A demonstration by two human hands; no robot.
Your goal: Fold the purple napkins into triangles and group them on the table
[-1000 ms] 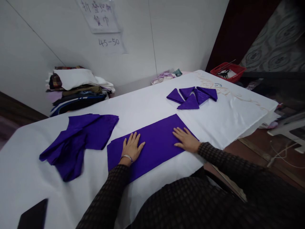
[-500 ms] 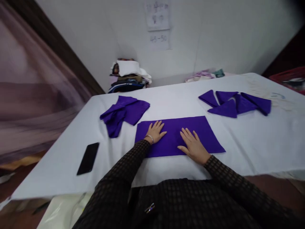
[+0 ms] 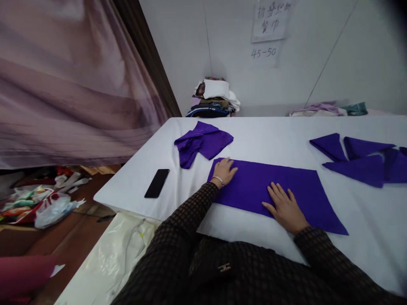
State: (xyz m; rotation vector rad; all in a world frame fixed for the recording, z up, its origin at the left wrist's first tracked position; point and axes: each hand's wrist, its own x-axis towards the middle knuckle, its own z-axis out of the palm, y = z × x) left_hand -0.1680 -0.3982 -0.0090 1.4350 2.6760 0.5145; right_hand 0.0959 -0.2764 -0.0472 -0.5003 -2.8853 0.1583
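A purple cloth [image 3: 254, 186], folded into a long flat rectangle, lies smooth on the white table's near edge.

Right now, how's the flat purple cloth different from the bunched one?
The flat cloth has the left hand and right hand on it; the bunched cloth by the phone is untouched. The flat cloth is a smooth rectangle; the bunched cloth is wrinkled. Both are purple.

Paper sign [image 3: 271, 21] on the wall has handwritten Chinese, bottom row looks like 餐巾. The slip [image 3: 263, 54] right under it says 45-50. The metal clasp [image 3: 225, 267] on the dark clothing is H-shaped.
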